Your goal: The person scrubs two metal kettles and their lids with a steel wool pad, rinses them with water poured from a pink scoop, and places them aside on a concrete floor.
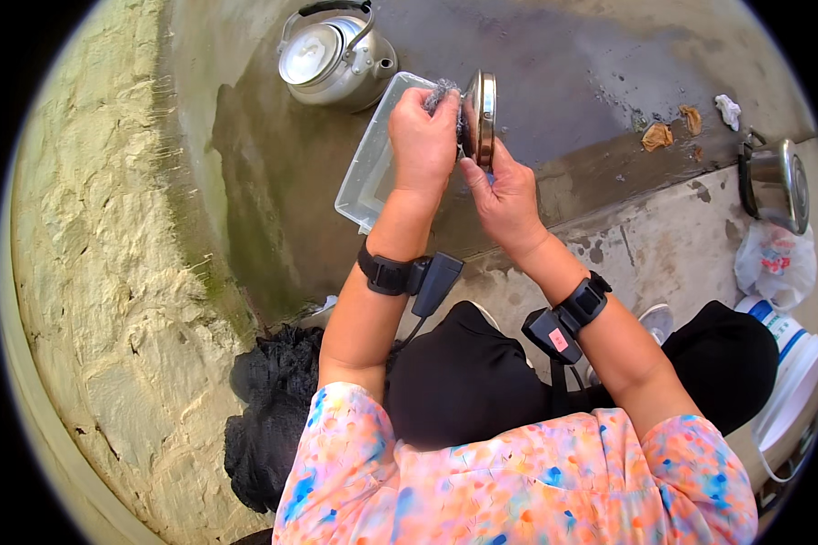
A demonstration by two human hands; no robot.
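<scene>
My left hand grips a wad of steel wool and has it close against the face of a round metal lid. It cannot be told whether wool and lid touch all along. The lid stands on edge, tilted nearly upright, its shiny rim towards the right. At its lower end, my right hand pinches it between thumb and fingers. Below and left of the left hand is a translucent plastic box, partly hidden by the hand and forearm.
An aluminium kettle stands on the wet concrete floor beyond the box. A rough stone wall borders the left. To the right are a metal pot, a plastic bag, a white bucket and brown scraps.
</scene>
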